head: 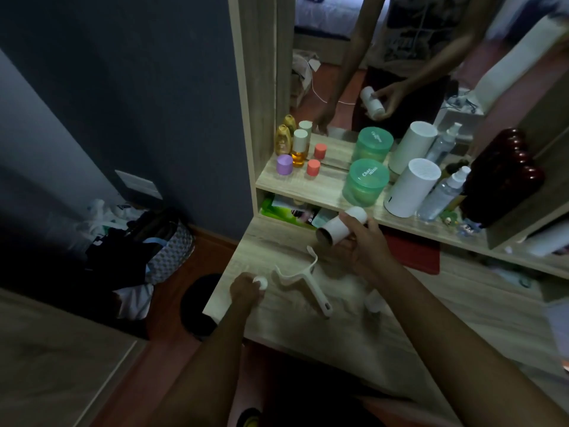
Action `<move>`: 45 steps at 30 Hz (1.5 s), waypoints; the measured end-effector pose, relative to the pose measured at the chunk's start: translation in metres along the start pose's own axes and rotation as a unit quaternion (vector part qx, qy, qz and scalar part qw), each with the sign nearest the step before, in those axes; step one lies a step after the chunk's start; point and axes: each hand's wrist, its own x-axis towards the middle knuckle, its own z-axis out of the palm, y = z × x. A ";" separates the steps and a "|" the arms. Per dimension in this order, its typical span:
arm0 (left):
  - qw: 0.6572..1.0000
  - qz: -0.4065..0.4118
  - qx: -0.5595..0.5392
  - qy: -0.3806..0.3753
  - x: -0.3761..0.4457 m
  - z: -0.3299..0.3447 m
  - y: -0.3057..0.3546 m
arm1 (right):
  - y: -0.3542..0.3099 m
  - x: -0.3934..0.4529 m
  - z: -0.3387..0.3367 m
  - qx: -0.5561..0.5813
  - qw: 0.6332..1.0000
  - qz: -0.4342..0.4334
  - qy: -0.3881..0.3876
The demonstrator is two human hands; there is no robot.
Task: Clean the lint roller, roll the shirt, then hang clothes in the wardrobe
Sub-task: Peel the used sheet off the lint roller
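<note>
Both hands gripping: right hand (363, 241) roll (334, 229), left hand (246, 288) cap (261, 282).

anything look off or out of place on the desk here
The lint roller is in pieces: its white handle frame lies bare on the desk, the roll is held off it in the right hand, and the left hand grips a small white cap. Nothing looks spilled or broken.
</note>
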 end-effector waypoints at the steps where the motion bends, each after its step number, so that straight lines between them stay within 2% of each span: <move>1: 1.000 0.008 0.016 -0.002 -0.005 0.000 0.002 | 0.002 0.000 -0.002 -0.008 1.000 0.003 -0.005; 3: 0.995 0.013 0.098 0.006 -0.021 -0.001 0.014 | 0.008 -0.001 -0.004 -0.025 1.000 0.008 -0.014; 4: 0.986 0.027 0.162 0.031 -0.027 -0.002 0.018 | 0.011 -0.002 -0.004 -0.030 0.999 0.011 -0.018; 5: 0.981 0.047 0.180 0.056 -0.034 -0.003 0.026 | 0.013 -0.002 -0.003 -0.030 0.999 0.012 -0.024; 7: 0.982 0.115 0.132 0.066 -0.046 -0.006 0.045 | 0.017 -0.003 0.003 -0.017 0.999 0.014 -0.042; 9: 0.983 0.179 0.035 0.007 -0.064 -0.007 0.070 | 0.020 -0.005 0.014 0.007 0.999 0.016 -0.050; 11: 0.976 0.188 -0.078 -0.073 -0.086 -0.009 0.101 | 0.024 -0.004 0.024 0.029 0.997 0.023 -0.067; 13: 0.965 0.211 -0.123 -0.095 -0.101 -0.016 0.125 | 0.027 -0.004 0.031 0.058 0.994 0.034 -0.085; 16: 0.957 0.251 -0.127 -0.079 -0.111 -0.028 0.139 | 0.033 -0.002 0.036 0.076 0.990 0.045 -0.105; 21: 0.935 0.351 0.021 -0.038 -0.105 -0.035 0.142 | 0.034 -0.003 0.035 0.106 0.977 0.117 -0.141; 27: 0.938 0.339 0.048 -0.058 -0.095 -0.041 0.142 | 0.048 0.015 0.013 0.097 0.978 0.156 -0.095; 31: 0.947 0.315 0.020 -0.062 -0.094 -0.039 0.145 | 0.056 0.033 0.000 0.120 0.977 0.166 -0.066; 32: 0.949 0.308 0.008 -0.059 -0.094 -0.038 0.147 | 0.059 0.036 -0.004 0.092 0.982 0.158 -0.044; 34: 0.952 0.301 -0.002 -0.058 -0.094 -0.037 0.149 | 0.075 0.050 -0.017 -0.012 0.990 0.131 0.050; 37: 0.954 0.295 0.004 -0.056 -0.095 -0.035 0.149 | 0.103 0.073 -0.037 -0.187 0.967 0.091 0.148; 40: 0.958 0.282 0.000 -0.055 -0.096 -0.031 0.144 | 0.113 0.071 -0.047 -0.312 0.935 0.070 0.153; 45: 0.963 0.259 -0.015 -0.071 -0.098 -0.034 0.135 | 0.128 0.069 -0.056 -0.313 0.939 0.067 0.126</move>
